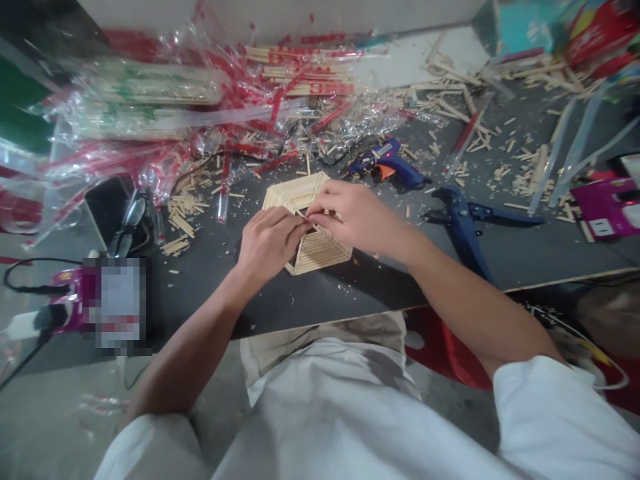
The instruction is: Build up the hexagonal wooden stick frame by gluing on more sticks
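A hexagonal panel of thin wooden sticks [325,253] lies on the dark table in front of me. Rows of sticks fill parts of it, and a dark gap shows near its lower left. My left hand [270,243] rests over the panel's left side, fingers bent and pinched together. From the right, my right hand [345,213] reaches over the panel with thumb and fingertips pressed together. The fingertips of both hands meet near the panel's centre, at what looks like a small thin stick [303,215]. My fingers hide most of it.
A blue glue gun [393,163] with an orange trigger lies behind my right hand. Blue-handled cutters [465,223] are to the right. Bundled sticks in plastic wrap [150,90] and torn wrappers crowd the back. A phone [107,210] and glasses [131,217] lie left, near a power strip [67,300].
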A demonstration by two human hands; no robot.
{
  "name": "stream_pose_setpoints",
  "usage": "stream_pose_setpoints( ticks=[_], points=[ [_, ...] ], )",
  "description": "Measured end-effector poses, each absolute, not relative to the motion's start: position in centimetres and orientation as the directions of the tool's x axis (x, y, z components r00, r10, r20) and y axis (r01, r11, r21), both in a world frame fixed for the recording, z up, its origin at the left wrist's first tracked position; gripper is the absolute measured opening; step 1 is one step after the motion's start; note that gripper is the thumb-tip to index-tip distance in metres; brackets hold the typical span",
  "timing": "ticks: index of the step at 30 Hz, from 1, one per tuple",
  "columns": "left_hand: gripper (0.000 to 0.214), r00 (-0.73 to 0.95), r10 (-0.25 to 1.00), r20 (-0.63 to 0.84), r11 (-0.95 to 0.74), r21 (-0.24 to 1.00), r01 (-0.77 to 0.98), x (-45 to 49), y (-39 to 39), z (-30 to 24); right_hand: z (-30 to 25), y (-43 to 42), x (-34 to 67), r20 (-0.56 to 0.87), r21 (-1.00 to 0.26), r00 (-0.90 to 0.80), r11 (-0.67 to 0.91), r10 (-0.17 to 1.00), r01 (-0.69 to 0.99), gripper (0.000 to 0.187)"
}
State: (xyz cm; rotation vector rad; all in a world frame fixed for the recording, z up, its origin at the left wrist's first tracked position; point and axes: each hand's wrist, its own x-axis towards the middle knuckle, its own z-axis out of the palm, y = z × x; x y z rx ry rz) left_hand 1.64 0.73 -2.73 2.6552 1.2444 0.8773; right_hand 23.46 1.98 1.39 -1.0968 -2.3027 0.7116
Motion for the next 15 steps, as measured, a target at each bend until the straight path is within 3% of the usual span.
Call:
stream_pose_setpoints(
  ticks=[5,9,15],
  points=[
    [0.029,0.465,0.737,0.491,-0.648,0.316,0.693,1.9,0.6,-2.8,0.1,3.0,24.0,0.180,-0.697,-0.570,0.513,0.801,0.501,0.013],
    [0.029,0.497,0.741,0.452,-0.654,0.317,0.686,2.0,0.4,-2.9,-0.7,1.9,24.6,0.225,-0.643,-0.598,0.578,0.769,0.502,0.018],
    [0.027,0.580,0.730,0.362,-0.682,0.322,0.657,1.6,0.6,-2.7,-1.3,1.4,24.5,0.164,-0.595,-0.594,0.559,0.788,0.577,0.020]
  ],
)
